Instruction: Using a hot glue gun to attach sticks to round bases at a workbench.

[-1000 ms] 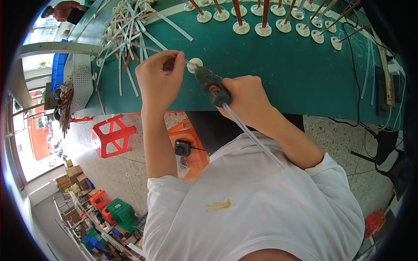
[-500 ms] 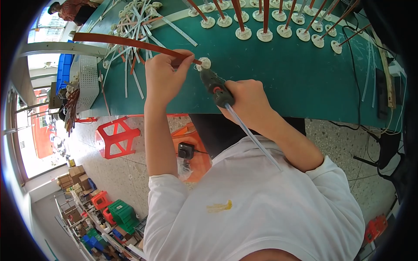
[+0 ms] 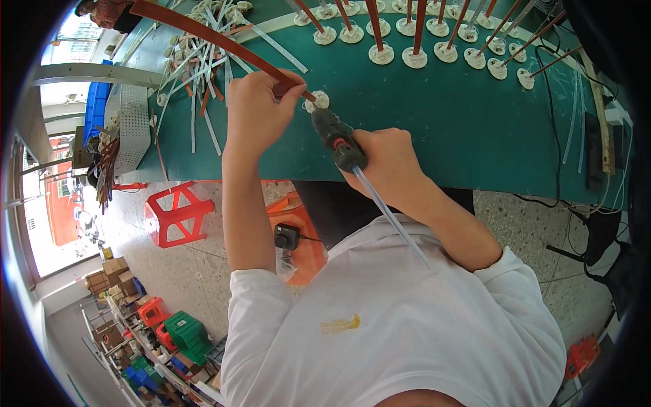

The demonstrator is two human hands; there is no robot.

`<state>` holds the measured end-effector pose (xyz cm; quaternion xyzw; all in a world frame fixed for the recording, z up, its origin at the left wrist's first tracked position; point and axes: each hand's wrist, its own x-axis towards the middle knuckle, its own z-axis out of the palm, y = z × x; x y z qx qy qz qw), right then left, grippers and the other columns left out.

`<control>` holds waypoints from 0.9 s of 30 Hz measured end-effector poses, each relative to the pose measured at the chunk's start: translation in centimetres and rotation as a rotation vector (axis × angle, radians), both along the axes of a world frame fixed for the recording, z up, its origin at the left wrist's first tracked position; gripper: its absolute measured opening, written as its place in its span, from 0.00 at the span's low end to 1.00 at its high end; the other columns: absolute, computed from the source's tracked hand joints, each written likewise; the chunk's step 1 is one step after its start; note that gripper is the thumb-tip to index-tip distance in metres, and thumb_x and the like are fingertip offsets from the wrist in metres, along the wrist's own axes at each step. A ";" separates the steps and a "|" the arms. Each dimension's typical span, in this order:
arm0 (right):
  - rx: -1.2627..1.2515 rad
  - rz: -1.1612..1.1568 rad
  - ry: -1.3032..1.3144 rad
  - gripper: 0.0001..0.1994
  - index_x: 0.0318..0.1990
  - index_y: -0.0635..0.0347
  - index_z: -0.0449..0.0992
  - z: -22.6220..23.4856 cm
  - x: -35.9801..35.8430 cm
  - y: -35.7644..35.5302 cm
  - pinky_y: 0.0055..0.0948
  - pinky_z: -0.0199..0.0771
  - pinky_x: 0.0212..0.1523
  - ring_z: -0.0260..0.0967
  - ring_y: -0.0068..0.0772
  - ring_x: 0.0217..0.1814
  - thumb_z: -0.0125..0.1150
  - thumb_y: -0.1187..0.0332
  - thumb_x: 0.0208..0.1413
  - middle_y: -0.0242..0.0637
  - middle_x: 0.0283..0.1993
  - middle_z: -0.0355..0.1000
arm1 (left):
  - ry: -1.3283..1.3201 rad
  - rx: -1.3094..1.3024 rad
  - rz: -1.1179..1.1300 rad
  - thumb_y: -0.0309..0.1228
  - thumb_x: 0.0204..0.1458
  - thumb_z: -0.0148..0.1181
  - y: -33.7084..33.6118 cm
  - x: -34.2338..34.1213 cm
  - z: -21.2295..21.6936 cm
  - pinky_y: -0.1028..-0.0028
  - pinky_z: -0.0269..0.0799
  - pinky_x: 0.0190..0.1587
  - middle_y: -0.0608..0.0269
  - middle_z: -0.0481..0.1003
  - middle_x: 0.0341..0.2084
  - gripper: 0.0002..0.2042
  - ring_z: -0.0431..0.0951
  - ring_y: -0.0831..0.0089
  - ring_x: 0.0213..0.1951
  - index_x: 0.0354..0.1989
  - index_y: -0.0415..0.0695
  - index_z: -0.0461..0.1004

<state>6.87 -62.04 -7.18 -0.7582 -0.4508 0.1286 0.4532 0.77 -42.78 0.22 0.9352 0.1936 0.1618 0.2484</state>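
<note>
My left hand (image 3: 261,112) pinches a long reddish-brown strip (image 3: 210,37) near its lower end. That end meets a small round cream-coloured base (image 3: 319,100) on the green table. In my right hand (image 3: 390,159) is a dark glue gun (image 3: 336,139), closed around its grip, with a clear glue stick (image 3: 390,214) running out of its back end toward my shirt. The gun's nozzle points at the joint between strip and base, touching or very close to it. The fingers of my right hand are partly hidden behind the gun.
Several round bases with upright strips (image 3: 415,57) stand along the far side of the green table (image 3: 407,102). Loose pale strips and bases (image 3: 210,61) lie piled at the far left, beside a white perforated basket (image 3: 129,122). Black cable (image 3: 553,129) trails at the right; a red stool (image 3: 180,214) is below left.
The strip's free upper end has swung up and away from me, so the strip stands steeper. My right hand and the glue gun stay at nearly the same spot by the base.
</note>
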 end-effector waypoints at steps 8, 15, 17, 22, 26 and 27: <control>0.050 -0.006 -0.008 0.09 0.23 0.59 0.73 -0.4 0.0 0.1 0.38 0.70 0.22 0.71 0.51 0.21 0.70 0.69 0.43 0.43 0.18 0.71 | -0.007 0.016 -0.006 0.23 0.48 0.65 -0.1 -0.1 0.0 0.74 0.78 0.33 0.55 0.82 0.24 0.05 0.83 0.68 0.25 0.33 0.37 0.83; 0.034 -0.024 0.017 0.08 0.24 0.60 0.74 -0.1 0.0 0.0 0.38 0.70 0.23 0.71 0.51 0.21 0.69 0.69 0.44 0.42 0.18 0.70 | -0.014 0.022 -0.018 0.22 0.47 0.64 0.0 -0.1 0.0 0.73 0.78 0.34 0.55 0.82 0.24 0.06 0.82 0.67 0.25 0.33 0.37 0.83; 0.023 -0.036 0.001 0.08 0.23 0.60 0.74 -0.1 0.0 0.1 0.38 0.70 0.23 0.71 0.51 0.21 0.69 0.69 0.45 0.43 0.18 0.70 | 0.002 0.016 -0.007 0.22 0.47 0.64 -0.2 -0.1 0.2 0.73 0.78 0.34 0.55 0.82 0.24 0.06 0.83 0.67 0.25 0.33 0.37 0.83; 0.019 -0.034 0.011 0.08 0.23 0.61 0.74 0.0 0.0 0.1 0.38 0.71 0.23 0.71 0.51 0.22 0.69 0.69 0.45 0.43 0.18 0.70 | -0.008 0.007 -0.001 0.22 0.47 0.64 -0.1 -0.2 0.2 0.74 0.79 0.35 0.55 0.82 0.24 0.06 0.83 0.66 0.26 0.33 0.37 0.83; 0.019 -0.023 0.035 0.08 0.24 0.61 0.74 0.2 0.0 0.1 0.38 0.71 0.23 0.71 0.51 0.22 0.68 0.69 0.45 0.44 0.18 0.70 | -0.009 -0.007 -0.006 0.21 0.47 0.64 -0.1 -0.1 0.3 0.73 0.79 0.35 0.54 0.82 0.24 0.06 0.84 0.66 0.26 0.33 0.36 0.82; 0.021 -0.024 0.033 0.08 0.24 0.61 0.74 0.2 0.0 0.0 0.38 0.71 0.23 0.71 0.51 0.22 0.68 0.69 0.45 0.44 0.18 0.70 | -0.012 -0.023 -0.008 0.21 0.47 0.64 -0.1 -0.1 0.3 0.73 0.79 0.36 0.54 0.82 0.24 0.06 0.84 0.66 0.27 0.33 0.36 0.82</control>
